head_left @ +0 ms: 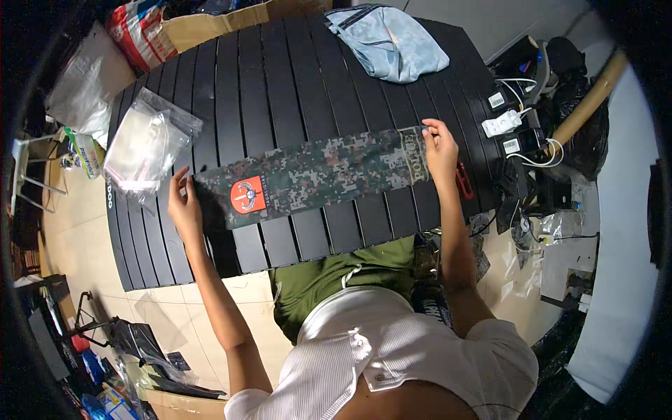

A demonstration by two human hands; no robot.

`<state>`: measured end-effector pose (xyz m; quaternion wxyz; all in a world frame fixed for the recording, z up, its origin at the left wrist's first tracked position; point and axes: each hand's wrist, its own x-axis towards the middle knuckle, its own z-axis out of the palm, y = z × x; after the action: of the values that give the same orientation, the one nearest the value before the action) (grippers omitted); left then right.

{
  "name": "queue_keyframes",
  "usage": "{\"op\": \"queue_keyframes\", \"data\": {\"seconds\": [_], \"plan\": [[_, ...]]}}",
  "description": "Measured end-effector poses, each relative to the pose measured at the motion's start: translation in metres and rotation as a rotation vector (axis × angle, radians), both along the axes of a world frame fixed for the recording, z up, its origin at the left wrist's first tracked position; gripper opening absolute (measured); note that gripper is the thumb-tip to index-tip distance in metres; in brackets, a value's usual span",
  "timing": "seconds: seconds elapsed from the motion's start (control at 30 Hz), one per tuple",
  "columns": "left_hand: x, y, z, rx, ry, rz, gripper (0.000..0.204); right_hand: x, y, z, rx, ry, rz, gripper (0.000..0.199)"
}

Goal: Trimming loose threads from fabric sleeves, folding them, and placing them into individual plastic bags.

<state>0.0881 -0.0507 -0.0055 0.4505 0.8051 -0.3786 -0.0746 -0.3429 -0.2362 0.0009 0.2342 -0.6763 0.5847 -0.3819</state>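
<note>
A long camouflage arm sleeve (329, 171) lies stretched flat across the slatted black table (273, 77), slanting up to the right. A red patch with a dark emblem is near its left end, and a tan lettered band is at its right end. My left hand (185, 210) is at the sleeve's left end, with thumb and fingertips closed on the corner. At the other end, my right hand (441, 157) pinches the upper right corner between thumb and fingers. A small red object (464, 180) lies beside my right wrist, partly hidden.
Clear plastic bags (143, 147) lie at the table's left. A light blue cloth (392, 45) is crumpled at the far right edge. A white power strip (502, 124) with cables sits off the right side. Behind the far left edge stands an open cardboard box (210, 29).
</note>
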Motion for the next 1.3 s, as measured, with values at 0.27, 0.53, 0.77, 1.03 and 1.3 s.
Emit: {"op": "queue_keyframes", "data": {"seconds": [0.27,0.53,0.77,1.03,1.3], "plan": [[-0.01,-0.008,0.025,0.181,-0.132,0.038,0.025,-0.001,-0.005,-0.004,-0.234,0.216,0.096,0.01],[-0.044,-0.001,0.03,0.127,-0.464,-0.243,0.023,0.012,0.007,0.022,-0.359,0.334,0.283,0.022],[-0.037,0.004,0.007,0.463,-0.66,-0.363,0.049,0.007,0.012,-0.001,-0.348,0.83,0.349,0.043],[-0.067,-0.001,0.015,0.032,-0.435,-0.24,0.039,-0.023,0.013,0.002,-0.006,0.17,-0.126,0.028],[-0.218,-0.035,0.005,-0.166,1.038,-0.581,0.039,-0.005,0.017,0.016,0.115,0.469,0.036,0.044]]}}
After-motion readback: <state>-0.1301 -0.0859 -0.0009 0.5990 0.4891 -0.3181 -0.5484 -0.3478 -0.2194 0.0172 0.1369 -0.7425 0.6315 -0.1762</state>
